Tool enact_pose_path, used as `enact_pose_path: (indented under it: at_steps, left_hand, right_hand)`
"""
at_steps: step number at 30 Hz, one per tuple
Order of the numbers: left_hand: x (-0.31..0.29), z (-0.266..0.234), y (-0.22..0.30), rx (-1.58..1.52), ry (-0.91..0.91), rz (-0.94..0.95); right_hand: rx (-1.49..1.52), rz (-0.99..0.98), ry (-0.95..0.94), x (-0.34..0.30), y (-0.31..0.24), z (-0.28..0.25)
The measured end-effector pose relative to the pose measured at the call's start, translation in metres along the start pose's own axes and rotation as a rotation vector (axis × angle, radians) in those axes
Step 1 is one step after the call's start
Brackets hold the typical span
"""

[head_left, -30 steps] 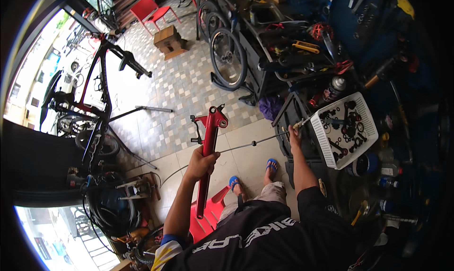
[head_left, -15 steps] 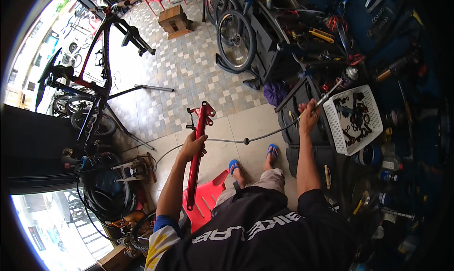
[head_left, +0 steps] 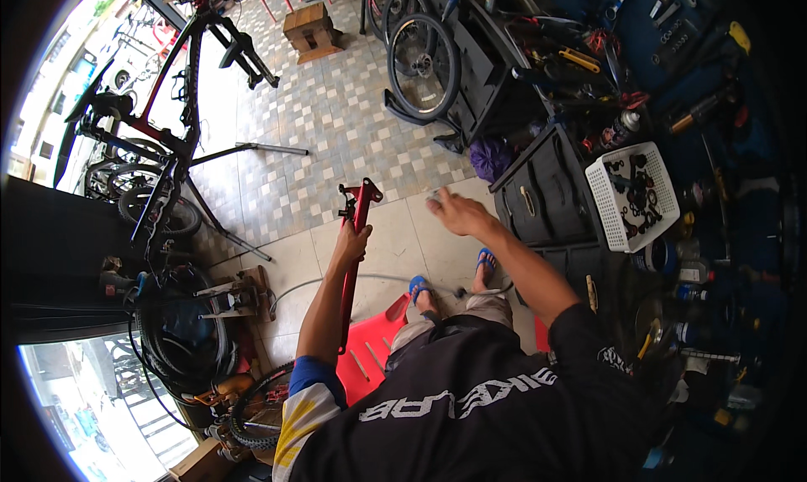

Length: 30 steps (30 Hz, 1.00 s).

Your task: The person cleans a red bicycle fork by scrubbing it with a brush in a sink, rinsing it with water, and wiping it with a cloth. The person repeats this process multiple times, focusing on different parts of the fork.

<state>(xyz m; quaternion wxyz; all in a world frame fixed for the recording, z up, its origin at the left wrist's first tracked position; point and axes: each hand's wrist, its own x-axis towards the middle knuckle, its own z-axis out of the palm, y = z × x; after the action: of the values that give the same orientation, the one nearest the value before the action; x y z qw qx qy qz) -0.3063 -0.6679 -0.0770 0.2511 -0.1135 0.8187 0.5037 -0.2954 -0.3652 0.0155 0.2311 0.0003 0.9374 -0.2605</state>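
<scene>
My left hand [head_left: 351, 245] is wrapped round a red bicycle frame arm [head_left: 349, 293], a long bar held nearly upright. Its forked upper end carries a small black fitting [head_left: 347, 203]; the lower end hangs over the red plastic chair [head_left: 370, 360]. My right hand [head_left: 458, 213] is raised to the right of the arm's upper end, apart from it. Its fingers are spread and slightly blurred, and I see nothing held in them. A thin grey hose [head_left: 382, 277] runs behind the frame arm and past my feet; its right end is hidden by my right forearm.
On the right, a white plastic basket [head_left: 602, 198] of small dark parts stands beside black cases [head_left: 538, 192]. Tools [head_left: 580, 59] crowd the bench beyond. A bicycle frame [head_left: 189, 104] hangs on a stand at left, its legs [head_left: 269, 149] across the floor. A wooden stool [head_left: 312, 32] stands far off.
My right hand has let go of the air blow gun and moved left toward the red frame arm. The hose has dropped lower. My left hand keeps its hold.
</scene>
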Motion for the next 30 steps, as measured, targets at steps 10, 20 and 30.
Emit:
enact_pose_path:
  at_steps: [10, 20, 30]
  left_hand:
    - [0.019, -0.007, -0.035, 0.207, 0.116, -0.157]
    - [0.005, -0.014, -0.034, 0.224, 0.120, -0.185]
    - [-0.013, -0.021, -0.072, 0.551, 0.289, -0.004]
  right_hand:
    - [-0.303, -0.152, -0.158, 0.046, -0.085, 0.053]
    - [-0.352, -0.169, -0.149, 0.068, -0.092, 0.065]
    - [-0.363, -0.151, -0.216, 0.041, -0.107, 0.031]
